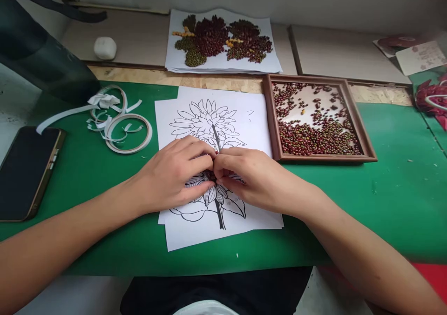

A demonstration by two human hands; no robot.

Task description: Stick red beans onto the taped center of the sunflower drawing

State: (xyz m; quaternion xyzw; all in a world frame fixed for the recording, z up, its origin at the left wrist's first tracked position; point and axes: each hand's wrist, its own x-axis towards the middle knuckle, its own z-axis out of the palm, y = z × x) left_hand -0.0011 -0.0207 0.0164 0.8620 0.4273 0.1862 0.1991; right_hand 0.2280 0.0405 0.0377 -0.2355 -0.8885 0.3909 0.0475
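Carefully now: your left hand [174, 173] and right hand [249, 177] are meeting fingertip to fingertip, pinching something tiny on the drawing [213, 166] at frame centre, and a nudge is risking shifting the loose sheet or scattering beans [316, 136] from the tray [366, 143].

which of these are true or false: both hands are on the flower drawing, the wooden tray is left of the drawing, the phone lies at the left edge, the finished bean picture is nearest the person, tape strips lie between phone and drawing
1. Both hands are on the flower drawing. True: the left hand and right hand meet fingertip to fingertip over it.
2. The wooden tray of beans is left of the drawing. False: it is on the right.
3. The phone lies at the left edge. True.
4. The finished bean picture is nearest the person. False: it lies at the far side.
5. Tape strips lie between phone and drawing. True.
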